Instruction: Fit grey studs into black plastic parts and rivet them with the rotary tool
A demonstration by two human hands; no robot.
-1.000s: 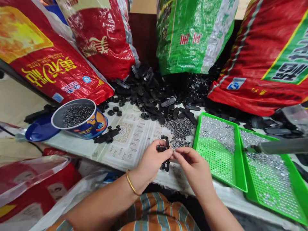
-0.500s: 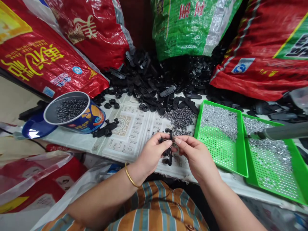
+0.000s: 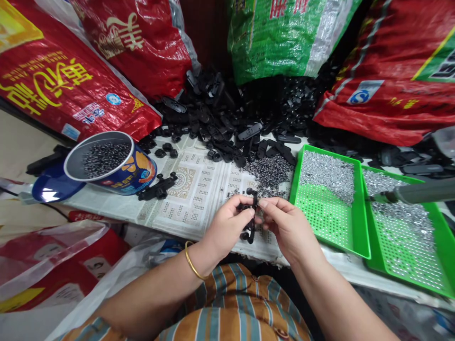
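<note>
Left hand [image 3: 229, 225] grasps a black plastic assembly [image 3: 252, 232], knob-ended, held upright above the near edge of the patterned tablecloth [image 3: 199, 208]. Right hand [image 3: 289, 227] meets it from the right, thumb and forefinger drawn together against its side; we cannot tell whether they pinch the assembly or some smaller part, the spot being tiny and partly covered. Just beyond the hands we note a spill of small dark pieces [image 3: 272, 173]; farther off, a heap of black plastic parts [image 3: 222, 130] below a green woven sack [image 3: 273, 47]. To the right, two green perforated trays [image 3: 325, 218] carry silvery bits. Left, we record a blue tub [image 3: 139, 171] of dark pieces, a similar black assembly [image 3: 158, 188] just beside it.
</note>
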